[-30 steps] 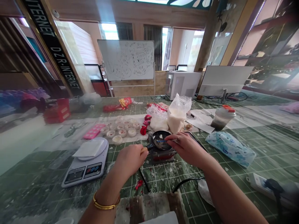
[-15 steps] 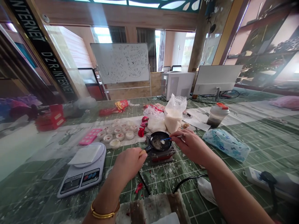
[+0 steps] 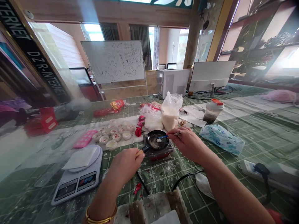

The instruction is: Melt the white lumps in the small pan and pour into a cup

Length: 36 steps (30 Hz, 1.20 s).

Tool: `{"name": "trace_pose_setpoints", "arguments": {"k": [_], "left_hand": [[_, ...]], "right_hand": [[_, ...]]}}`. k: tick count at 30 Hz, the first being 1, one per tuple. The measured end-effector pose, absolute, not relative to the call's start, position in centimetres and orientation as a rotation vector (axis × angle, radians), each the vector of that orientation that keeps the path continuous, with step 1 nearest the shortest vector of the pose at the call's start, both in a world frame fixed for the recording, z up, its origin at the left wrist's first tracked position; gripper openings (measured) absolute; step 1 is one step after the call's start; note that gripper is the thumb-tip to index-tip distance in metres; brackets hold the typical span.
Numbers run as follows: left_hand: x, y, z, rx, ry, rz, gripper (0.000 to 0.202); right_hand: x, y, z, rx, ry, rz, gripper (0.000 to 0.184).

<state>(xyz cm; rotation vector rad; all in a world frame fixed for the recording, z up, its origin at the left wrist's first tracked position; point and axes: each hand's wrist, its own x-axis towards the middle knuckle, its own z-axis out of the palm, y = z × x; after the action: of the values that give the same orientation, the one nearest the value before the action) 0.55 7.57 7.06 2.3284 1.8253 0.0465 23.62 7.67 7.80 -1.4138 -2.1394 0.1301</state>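
Observation:
My left hand [image 3: 128,163] is closed around the wooden handle of a small black frying pan [image 3: 151,145]. The pan rests on a small hot plate [image 3: 161,156] with a dark red body. Between the fingers of my right hand [image 3: 183,141] is a thin blue stick [image 3: 163,137], which reaches over the rim into the pan. A white lump [image 3: 159,140] sits in the pan at the stick's tip, amid a thin cloudy film. Whether the lump is fixed to the stick I cannot tell.
Several small cups [image 3: 111,145] of white wax-like stuff stand left of the pan, near a pink mould [image 3: 85,139] and a kitchen scale [image 3: 78,182]. Bags of white granules [image 3: 168,116] stand behind it. A tissue pack [image 3: 221,139], shaker bottle [image 3: 213,111] and power strip [image 3: 252,169] lie rightward.
The view has turned slightly right, so everything sits further left in the picture. The stick's tip and the white lump have shifted a little within the pan. Both hands keep their grips.

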Motion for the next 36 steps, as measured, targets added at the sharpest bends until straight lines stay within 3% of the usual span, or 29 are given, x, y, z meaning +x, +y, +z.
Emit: {"name": "trace_pose_setpoints", "arguments": {"k": [36], "left_hand": [[0.47,7.71,6.7,2.278,1.832,0.083,0.036]], "right_hand": [[22.91,7.41,7.85,-1.427,-2.201,0.109,0.024]]}}
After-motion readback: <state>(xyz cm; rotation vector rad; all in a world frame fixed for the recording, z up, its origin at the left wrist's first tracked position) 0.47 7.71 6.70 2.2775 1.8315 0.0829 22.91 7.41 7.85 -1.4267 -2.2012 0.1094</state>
